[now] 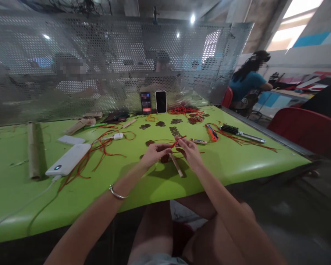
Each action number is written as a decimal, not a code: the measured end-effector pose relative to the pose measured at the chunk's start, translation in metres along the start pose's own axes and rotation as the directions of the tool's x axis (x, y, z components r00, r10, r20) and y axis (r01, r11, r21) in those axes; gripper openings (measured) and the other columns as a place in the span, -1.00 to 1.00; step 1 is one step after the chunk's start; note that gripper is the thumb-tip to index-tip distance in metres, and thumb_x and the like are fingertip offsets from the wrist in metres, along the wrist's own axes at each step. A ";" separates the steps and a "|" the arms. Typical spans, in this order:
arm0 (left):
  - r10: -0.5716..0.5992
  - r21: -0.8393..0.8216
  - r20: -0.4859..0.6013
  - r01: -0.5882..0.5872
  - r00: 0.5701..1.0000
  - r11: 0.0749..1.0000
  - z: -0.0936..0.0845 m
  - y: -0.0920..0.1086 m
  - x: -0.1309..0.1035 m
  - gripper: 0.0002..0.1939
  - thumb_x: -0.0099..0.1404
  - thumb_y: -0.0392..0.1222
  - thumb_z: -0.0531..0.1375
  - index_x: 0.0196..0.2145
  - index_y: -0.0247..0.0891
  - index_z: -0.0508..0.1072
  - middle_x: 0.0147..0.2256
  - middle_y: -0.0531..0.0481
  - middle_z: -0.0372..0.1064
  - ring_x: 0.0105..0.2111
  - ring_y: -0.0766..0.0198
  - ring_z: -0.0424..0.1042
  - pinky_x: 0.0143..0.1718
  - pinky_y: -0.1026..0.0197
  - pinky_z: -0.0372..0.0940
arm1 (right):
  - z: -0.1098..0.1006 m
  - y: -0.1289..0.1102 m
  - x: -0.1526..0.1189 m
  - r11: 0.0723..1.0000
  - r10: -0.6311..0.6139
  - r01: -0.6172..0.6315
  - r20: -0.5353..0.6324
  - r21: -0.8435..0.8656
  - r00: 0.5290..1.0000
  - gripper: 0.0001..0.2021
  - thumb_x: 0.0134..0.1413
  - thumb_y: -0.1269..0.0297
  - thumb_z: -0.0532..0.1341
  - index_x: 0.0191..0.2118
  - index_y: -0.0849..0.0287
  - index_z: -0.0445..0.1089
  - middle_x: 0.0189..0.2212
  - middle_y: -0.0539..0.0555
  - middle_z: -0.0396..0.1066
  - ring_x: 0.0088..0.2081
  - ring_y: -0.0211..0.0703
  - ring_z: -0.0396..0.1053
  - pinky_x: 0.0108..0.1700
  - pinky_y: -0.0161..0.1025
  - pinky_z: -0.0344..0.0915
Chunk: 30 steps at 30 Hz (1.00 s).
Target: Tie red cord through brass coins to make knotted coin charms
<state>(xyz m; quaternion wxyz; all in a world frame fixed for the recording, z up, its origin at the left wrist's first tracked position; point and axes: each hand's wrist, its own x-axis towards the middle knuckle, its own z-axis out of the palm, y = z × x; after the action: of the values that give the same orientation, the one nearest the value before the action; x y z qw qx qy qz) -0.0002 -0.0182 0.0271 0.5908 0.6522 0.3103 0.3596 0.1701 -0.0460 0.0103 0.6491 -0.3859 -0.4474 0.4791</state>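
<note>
Above the green table (pixel 223 169), both hands meet at a red cord (pixel 174 145). My left hand (pixel 153 154) is closed, thumb and fingers pinching one part of the cord. My right hand (pixel 191 151) grips the cord close by, its fingertips bent around it. A short pale wooden stick (pixel 177 165) slants down just below the hands. Beside its upper end is a dark reddish bundle, partly hidden by my fingers. Dark coin-like discs (pixel 174 131) lie in a small cluster right behind the hands.
To the left are a white power bank (pixel 68 160) with a cable, loose red cords (pixel 102 143) and a tube (pixel 34 151). At right lie an orange utility knife (pixel 212 132) and a brush (pixel 242 134). Two phones (pixel 161 102) stand behind. A person (pixel 246 86) sits at far right.
</note>
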 end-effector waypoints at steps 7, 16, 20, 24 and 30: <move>0.039 0.010 -0.050 -0.039 0.998 0.999 0.000 0.002 0.001 -0.64 0.06 -0.05 0.32 -0.23 -0.34 0.50 -0.50 0.00 0.45 -0.60 0.41 0.31 -0.55 0.33 0.23 | 0.002 0.007 0.004 0.986 -0.042 0.045 0.022 -0.161 0.999 -0.74 -0.17 0.06 0.34 -0.44 0.16 0.47 -0.50 0.00 0.44 -0.41 -0.23 0.39 -0.26 -0.25 0.35; 0.047 0.026 -0.043 -0.046 0.998 0.999 -0.002 0.000 0.001 -0.60 0.08 -0.02 0.30 -0.20 -0.36 0.46 -0.47 -0.02 0.45 -0.59 0.39 0.33 -0.53 0.31 0.27 | 0.003 0.000 0.000 0.970 -0.024 0.033 0.041 -0.239 0.999 -0.74 -0.15 0.09 0.33 -0.36 0.16 0.50 -0.40 0.06 0.51 -0.31 -0.14 0.46 -0.18 -0.19 0.36; 0.053 0.046 -0.043 -0.051 0.998 0.998 -0.001 -0.001 0.001 -0.63 0.09 -0.05 0.31 -0.21 -0.33 0.42 -0.43 -0.03 0.47 -0.55 0.39 0.37 -0.49 0.32 0.28 | 0.003 0.004 0.002 0.966 -0.008 0.013 0.018 -0.258 1.000 -0.70 -0.19 0.08 0.35 -0.36 0.21 0.51 -0.40 0.11 0.53 -0.30 -0.08 0.47 -0.19 -0.15 0.37; 0.049 0.035 -0.035 -0.048 0.998 0.998 -0.002 -0.001 0.003 -0.66 0.08 -0.03 0.30 -0.29 -0.34 0.43 -0.44 -0.03 0.46 -0.59 0.42 0.32 -0.54 0.35 0.24 | 0.001 0.008 0.004 0.968 -0.020 0.018 -0.005 -0.251 1.000 -0.67 -0.19 0.05 0.34 -0.36 0.23 0.51 -0.39 0.12 0.53 -0.32 -0.08 0.47 -0.19 -0.15 0.37; 0.025 0.003 -0.036 -0.025 0.999 1.000 -0.003 0.002 0.003 -0.65 0.08 -0.02 0.30 -0.28 -0.35 0.42 -0.44 -0.04 0.46 -0.59 0.45 0.29 -0.57 0.38 0.18 | 0.001 0.007 0.002 0.974 -0.029 0.027 -0.008 -0.223 1.000 -0.69 -0.15 0.04 0.32 -0.34 0.19 0.53 -0.41 0.08 0.53 -0.33 -0.13 0.46 -0.21 -0.19 0.38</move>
<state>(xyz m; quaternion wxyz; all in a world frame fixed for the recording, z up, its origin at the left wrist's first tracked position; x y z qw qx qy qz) -0.0011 -0.0149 0.0295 0.5796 0.6502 0.3131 0.3785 0.1673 -0.0423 0.0051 0.6109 -0.4527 -0.5001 0.4145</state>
